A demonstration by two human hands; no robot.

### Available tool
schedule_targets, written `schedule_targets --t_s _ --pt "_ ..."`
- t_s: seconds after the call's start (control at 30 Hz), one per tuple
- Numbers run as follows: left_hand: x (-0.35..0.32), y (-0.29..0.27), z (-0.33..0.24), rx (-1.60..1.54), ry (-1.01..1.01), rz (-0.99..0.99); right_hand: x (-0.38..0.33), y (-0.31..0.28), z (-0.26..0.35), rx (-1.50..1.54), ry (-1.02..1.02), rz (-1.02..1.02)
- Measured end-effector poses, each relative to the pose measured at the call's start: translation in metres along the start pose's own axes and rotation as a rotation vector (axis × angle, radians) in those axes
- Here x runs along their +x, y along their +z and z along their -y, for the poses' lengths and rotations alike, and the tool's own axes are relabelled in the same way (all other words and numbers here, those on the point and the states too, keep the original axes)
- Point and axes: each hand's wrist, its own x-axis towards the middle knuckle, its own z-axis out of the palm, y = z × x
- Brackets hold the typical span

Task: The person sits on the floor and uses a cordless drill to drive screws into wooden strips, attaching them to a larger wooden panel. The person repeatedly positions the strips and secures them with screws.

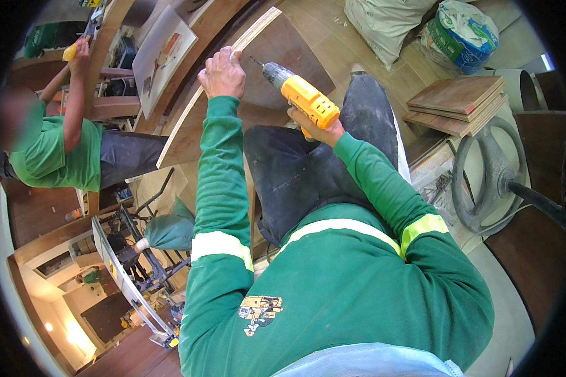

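My left hand point(223, 74) is closed over the pale edge of a brown-faced plywood panel point(277, 56). The panel stands beyond my legs, and its edge slants across the view. In my right hand point(317, 129) is a yellow and black cordless drill point(309, 99), gripped by the handle. A thin dark bit sticks out of its chuck and points at the panel, close to my left hand. Whether the tip touches the wood I cannot tell. My right fingers are partly hidden under the drill body.
Several brown boards point(456, 103) lie stacked at right, beside a grey wheel-shaped object point(489, 176). A white sack point(387, 25) and a blue-green bag point(462, 38) stand at the back. At left, a person in a green shirt point(60, 151) holds a yellow-handled tool. A machine stand point(148, 251) is below.
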Motion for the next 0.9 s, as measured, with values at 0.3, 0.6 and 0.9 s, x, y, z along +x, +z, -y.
schedule_targets --t_s 0.3,0.6,0.9 --pt "-0.005 0.018 0.000 -0.080 -0.003 -0.153 0.007 -0.007 0.019 -0.224 -0.425 -0.047" --pt "-0.004 0.024 0.001 -0.108 0.009 -0.228 0.011 -0.009 0.020 -0.267 -0.421 -0.039" --pt "-0.002 0.029 0.004 -0.120 0.011 -0.258 0.023 -0.012 0.023 -0.334 -0.436 -0.048"
